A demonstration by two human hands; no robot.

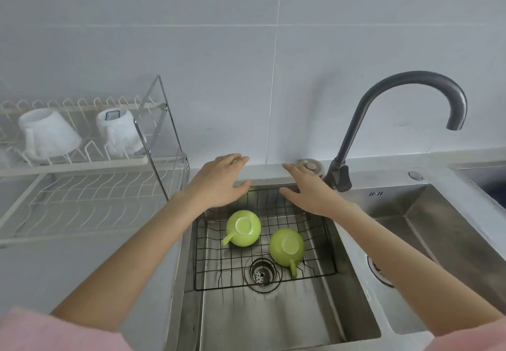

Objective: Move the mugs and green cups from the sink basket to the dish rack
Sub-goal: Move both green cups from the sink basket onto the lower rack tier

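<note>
Two white mugs [49,131] are already being kept upside down on the dish rack [82,163], while two green cups [243,227] are lying inverted in the sink basket [315,241]. Nothing is being held: left hand [219,183] and right hand [309,192] are being spread, empty, above it.

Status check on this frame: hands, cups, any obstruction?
Left hand, right hand open, empty. Two green cups inverted in sink basket. Nothing blocking.

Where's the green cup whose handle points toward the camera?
That green cup sits upside down in the wire sink basket, right of the other green cup and beside the drain.
</note>
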